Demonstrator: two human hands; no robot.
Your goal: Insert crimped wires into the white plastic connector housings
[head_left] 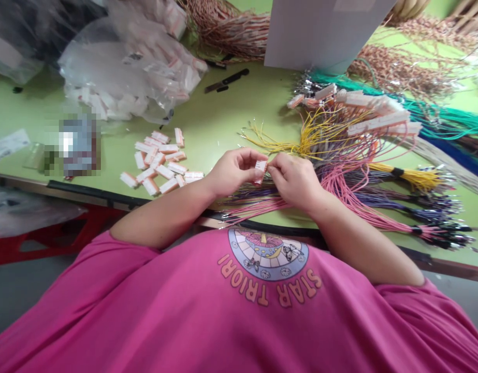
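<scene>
My left hand [235, 170] is closed, thumb and fingers pinching a small white and orange connector housing [259, 171]. My right hand [295, 178] is closed in a pinch at the housing's right edge; whatever lies between those fingertips is too small to make out. Several similar loose connector housings [159, 160] are scattered left of my left hand. Yellow wires [297, 140] with metal tips fan out just beyond my hands. Pink wires [345, 194] and purple wires [246, 197] run beneath and beside my right hand.
A plastic bag of housings [126, 67] lies at the back left, near a knife [227, 81]. A grey panel [316, 36] stands at the back. Finished-looking housings with wires [374, 111] pile up at the right, by green wires [436, 111]. The table edge [106, 196] runs before me.
</scene>
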